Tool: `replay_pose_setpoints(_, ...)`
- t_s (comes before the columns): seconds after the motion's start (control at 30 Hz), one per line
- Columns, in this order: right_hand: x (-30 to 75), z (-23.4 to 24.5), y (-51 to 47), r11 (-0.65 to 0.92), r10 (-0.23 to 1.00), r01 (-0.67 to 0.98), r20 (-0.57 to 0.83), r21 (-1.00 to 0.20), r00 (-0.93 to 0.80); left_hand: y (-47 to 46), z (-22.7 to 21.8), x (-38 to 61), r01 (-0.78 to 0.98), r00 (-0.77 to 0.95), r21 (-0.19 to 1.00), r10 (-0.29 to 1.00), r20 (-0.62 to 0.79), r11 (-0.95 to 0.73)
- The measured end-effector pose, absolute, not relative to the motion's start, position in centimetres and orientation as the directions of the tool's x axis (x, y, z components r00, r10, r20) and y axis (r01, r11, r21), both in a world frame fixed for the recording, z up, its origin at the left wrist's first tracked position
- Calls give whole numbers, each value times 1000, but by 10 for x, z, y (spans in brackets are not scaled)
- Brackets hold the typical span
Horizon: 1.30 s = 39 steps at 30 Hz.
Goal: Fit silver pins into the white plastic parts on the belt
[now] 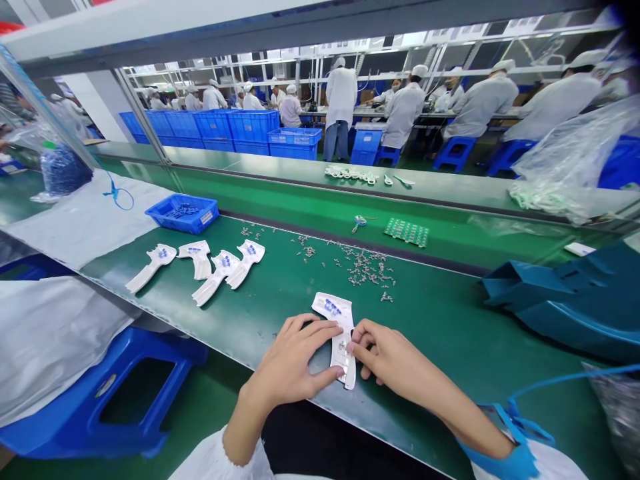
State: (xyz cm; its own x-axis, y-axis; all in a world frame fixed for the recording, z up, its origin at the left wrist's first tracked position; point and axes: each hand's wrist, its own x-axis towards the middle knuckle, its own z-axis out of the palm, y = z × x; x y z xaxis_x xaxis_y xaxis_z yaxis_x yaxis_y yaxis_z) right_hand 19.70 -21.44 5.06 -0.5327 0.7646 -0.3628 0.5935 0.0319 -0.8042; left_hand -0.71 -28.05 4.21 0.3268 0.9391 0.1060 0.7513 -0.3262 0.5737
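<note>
A white plastic handle shell [332, 308] with blue pieces in its wide end lies on the green bench in front of me. My left hand [300, 357] lies across its left side, fingers bent and thumb at the lower end, holding it against the bench. At the shell's right edge, my right hand [383, 353] has thumb and forefinger pinched together over the shell's middle. Whatever sits between those fingertips is too small or hidden to name. Beyond the shell, many small metal screws [367, 267] are scattered. Several similar white shells [220, 273] with blue pieces lie to the left.
A blue tray [183, 213] of small blue parts stands at the back left. A green circuit board panel [407, 232] lies on the far strip beside a small tool [359, 222]. At right is a large teal plastic part [570, 293]. Co-workers in white sit beyond.
</note>
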Motion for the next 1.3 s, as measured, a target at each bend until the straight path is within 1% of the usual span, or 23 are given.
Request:
replay_pose_setpoints(0.1, 194, 47, -214, -179, 766, 488, -432, -854, -476, -281, 42, -8, 753, 329, 566, 937, 118, -336)
replay_pose_setpoints(0.17, 191, 47, -215, -319, 761, 390, -479, -864, -437, -282, 42, -9, 749, 328, 570, 936, 123, -338)
replay_pose_setpoints(0.23, 188, 47, -218, -388, 743, 311, -494, -868, -452, -282, 42, -9, 743, 327, 577, 936, 128, -338)
replay_pose_setpoints(0.3, 186, 47, -219, -353, 733, 291, -456, -889, -505, -282, 41, -9, 742, 321, 582, 938, 130, -334)
replay_pose_setpoints(0.4, 183, 44, -220, -241, 739, 319, -387, -917, -551, -281, 40, -10, 742, 311, 585, 941, 131, -326)
replay_pose_setpoints(0.5, 183, 45, -218, -217, 744, 308, -361, -926, -562, -281, 39, -11, 731, 302, 605, 945, 127, -315)
replay_pose_setpoints(0.67, 184, 56, -215, -241, 723, 305, -381, -921, -577, -280, 40, -12, 695, 288, 663, 953, 96, -277)
replay_pose_setpoints(0.8, 178, 63, -209, -357, 675, 310, -473, -881, -566, -281, 39, -15, 684, 284, 675, 954, 100, -274)
replay_pose_setpoints(0.87, 175, 65, -198, -400, 652, 309, -505, -863, -566, -283, 37, -17, 667, 230, 705, 967, 113, -241)
replay_pose_setpoints(0.93, 173, 66, -176, -410, 654, 283, -496, -867, -571, -284, 33, -19, 640, 131, 748, 984, 120, -177)
replay_pose_setpoints(1.0, 172, 66, -141, -385, 695, 232, -446, -893, -564, -285, 29, -20, 613, 36, 783, 993, 109, -108)
replay_pose_setpoints(1.07, 170, 65, -96, -300, 779, 207, -364, -931, -511, -284, 27, -19, 596, -11, 801, 996, 90, -66)
replay_pose_setpoints(1.1, 169, 64, -72, -230, 831, 223, -310, -947, -462, -283, 26, -19, 591, -17, 804, 996, 85, -58)
replay_pose_setpoints(1.17, 171, 64, -28, -71, 920, 336, -192, -939, -342, -282, 25, -19, 593, -21, 803, 996, 91, -61)
replay_pose_setpoints(1.3, 194, 63, 15, 12, 970, 431, -94, -902, -222, -280, 20, -20, 619, -49, 780, 987, 156, -92)
